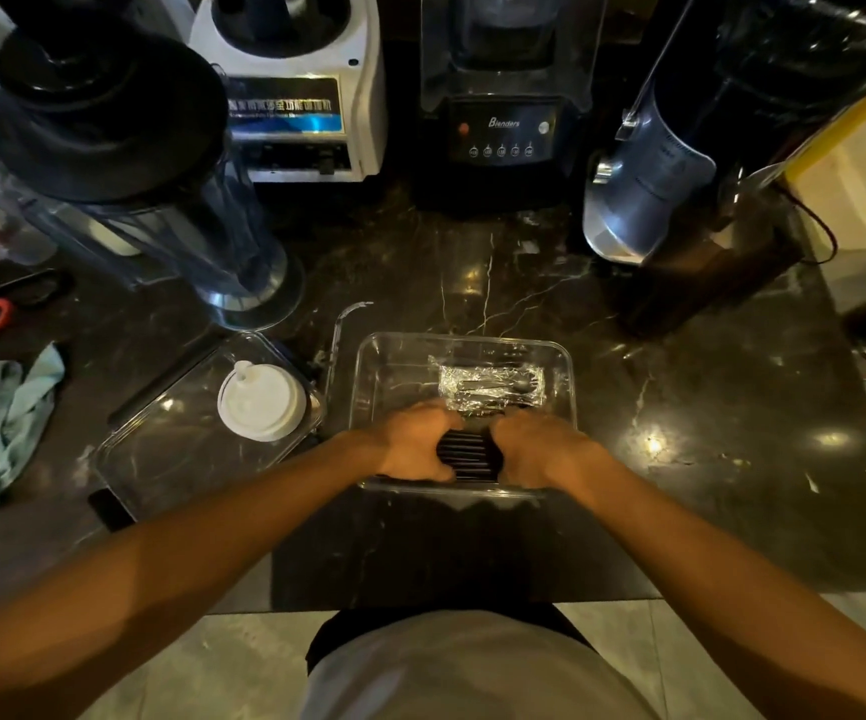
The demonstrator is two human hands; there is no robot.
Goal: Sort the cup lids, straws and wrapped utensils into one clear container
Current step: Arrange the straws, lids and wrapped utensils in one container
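— At the near wall of the clear container [464, 345], what have you got?

— A bundle of black straws [468, 453], lying crosswise along that wall; my left hand [416, 441] grips one end and my right hand [534, 449] the other, fingers curled round the bundle, so I judge it goes down together and square, not scattered.

— And the rest of the task's things?

— The wrapped utensils [490, 385] lie flat against the far wall, just beyond my knuckles, apart from the straws by a narrow strip; that leaves the near half for the bundle.

— The lids?

— A white cup lid [263, 401] sits outside, on the container's flat clear cover [171, 444] just left of it, towards the worktop's [472, 262] near-left; not yet sorted, I'd say; blenders [501, 127] stand along the far edge.
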